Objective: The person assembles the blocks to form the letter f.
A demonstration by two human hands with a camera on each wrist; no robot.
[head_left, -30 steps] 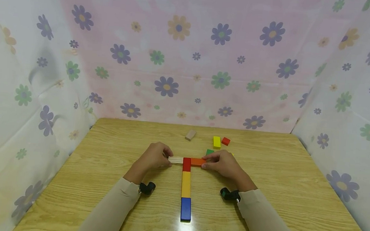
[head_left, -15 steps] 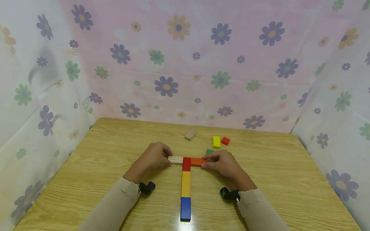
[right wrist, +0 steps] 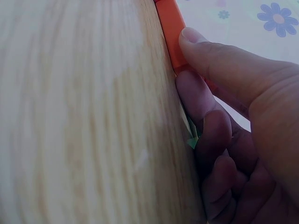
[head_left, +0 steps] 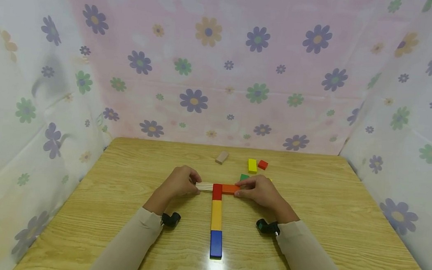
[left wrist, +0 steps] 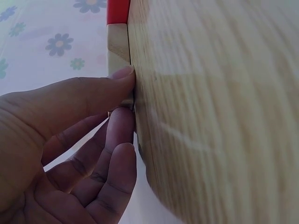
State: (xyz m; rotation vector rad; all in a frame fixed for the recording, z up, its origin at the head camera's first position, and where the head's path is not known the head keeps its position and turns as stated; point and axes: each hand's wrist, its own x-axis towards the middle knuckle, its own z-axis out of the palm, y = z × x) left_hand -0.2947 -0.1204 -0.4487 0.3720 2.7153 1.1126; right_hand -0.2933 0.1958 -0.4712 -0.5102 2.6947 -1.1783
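Several wooden blocks lie end to end on the table in a T shape. Its stem runs from a blue block (head_left: 216, 244) through a yellow-orange block (head_left: 216, 215) to a red block (head_left: 217, 192). Against the red block's left side lies a plain wood block (head_left: 204, 186); my left hand (head_left: 182, 181) pinches its outer end between thumb and fingers. An orange block (head_left: 229, 189) touches the red block's right side, and my right hand (head_left: 260, 191) pinches its outer end. In the wrist views, thumbs press the plain block (left wrist: 117, 44) and the orange block (right wrist: 171, 35).
Behind the T lie another plain wood block (head_left: 222, 157), a yellow block (head_left: 252, 165) and a small red block (head_left: 263, 164). A green block (head_left: 244, 177) is partly hidden by the right hand. Flowered cloth (head_left: 223, 81) hangs behind the table (head_left: 122, 212).
Both hands keep their hold on the two side blocks, and the blocks stay in place. Only a very slight shift of the whole head view shows.
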